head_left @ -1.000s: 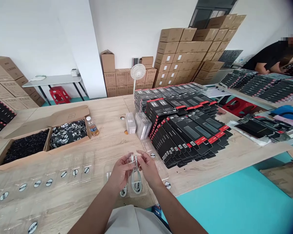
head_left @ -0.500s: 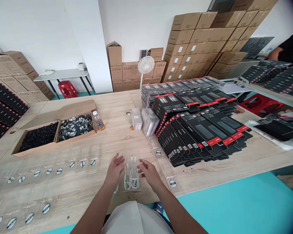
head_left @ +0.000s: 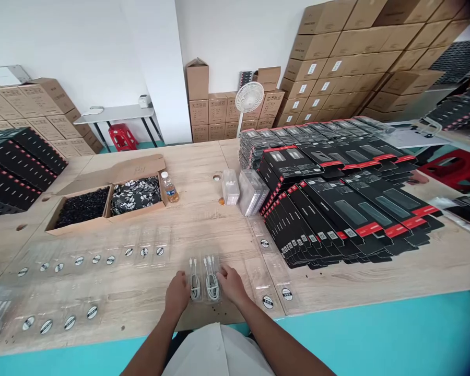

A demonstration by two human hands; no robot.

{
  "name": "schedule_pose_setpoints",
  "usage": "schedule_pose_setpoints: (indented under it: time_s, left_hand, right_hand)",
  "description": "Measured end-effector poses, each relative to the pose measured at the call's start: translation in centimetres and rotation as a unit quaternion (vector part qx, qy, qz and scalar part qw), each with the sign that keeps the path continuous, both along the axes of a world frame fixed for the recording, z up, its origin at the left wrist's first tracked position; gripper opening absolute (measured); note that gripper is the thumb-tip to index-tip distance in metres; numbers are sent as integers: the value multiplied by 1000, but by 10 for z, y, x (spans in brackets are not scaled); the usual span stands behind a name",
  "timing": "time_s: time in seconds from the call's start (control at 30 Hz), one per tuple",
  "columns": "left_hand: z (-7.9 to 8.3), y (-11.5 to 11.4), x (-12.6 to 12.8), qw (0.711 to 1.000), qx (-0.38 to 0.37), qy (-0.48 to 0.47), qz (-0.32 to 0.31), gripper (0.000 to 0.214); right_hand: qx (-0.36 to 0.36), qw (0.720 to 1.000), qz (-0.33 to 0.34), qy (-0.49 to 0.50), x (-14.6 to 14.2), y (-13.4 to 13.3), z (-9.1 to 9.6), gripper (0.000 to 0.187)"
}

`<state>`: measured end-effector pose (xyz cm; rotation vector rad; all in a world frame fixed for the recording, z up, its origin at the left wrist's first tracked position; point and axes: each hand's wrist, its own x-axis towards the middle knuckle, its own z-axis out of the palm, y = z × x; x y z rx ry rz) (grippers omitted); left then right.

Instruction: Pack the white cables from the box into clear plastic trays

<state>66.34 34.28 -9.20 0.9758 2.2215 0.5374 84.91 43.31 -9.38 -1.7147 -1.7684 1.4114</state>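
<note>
Two coiled white cables lie side by side in clear plastic trays in front of me, the left cable (head_left: 195,284) and the right cable (head_left: 212,284). Their plugs point away from me. My left hand (head_left: 177,293) is closed at the left edge of the left clear plastic tray (head_left: 193,254), fingers curled. At the right edge of the other clear plastic tray (head_left: 215,256), my right hand (head_left: 232,284) pinches with thumb and fingers. Both fingertips are partly hidden. Just right of my right hand lies a clear tray with a round label (head_left: 268,302).
Clear trays with labels (head_left: 92,312) lie in rows at left. Behind them stand a carton of black parts (head_left: 82,206), a carton of black-and-white packets (head_left: 136,196) and a bottle (head_left: 169,189). Stacked clear cases (head_left: 254,192) and black-and-red boxes (head_left: 329,219) fill the right side.
My hands have gone from loosely open above the cables to closed at the trays' outer edges. The two cables now sit neatly side by side. The view has swung slightly left.
</note>
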Motion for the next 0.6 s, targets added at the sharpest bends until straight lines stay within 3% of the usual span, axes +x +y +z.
schedule_pose_setpoints:
  time_s: [0.1, 0.23, 0.37, 0.47, 0.6]
  left_hand:
    - [7, -5, -12, 999, -17, 21, -20, 24]
    - [25, -11, -23, 999, -10, 45, -29, 27]
    - [40, 0, -4, 998, 39, 14, -51, 28]
    - [40, 15, 20, 997, 52, -19, -54, 33]
    - [26, 24, 38, 989, 96, -107, -17, 45]
  right_hand:
    - [4, 1000, -3, -10, -1, -1, -2, 39]
    - [-1, 1000, -13, 4, 1, -3, 0, 37]
    - [-8, 999, -8, 51, 1, -6, 8, 40]
    - [-12, 995, -1, 98, -1, -9, 15, 48]
    - [-29, 987, 15, 155, -2, -15, 21, 45]
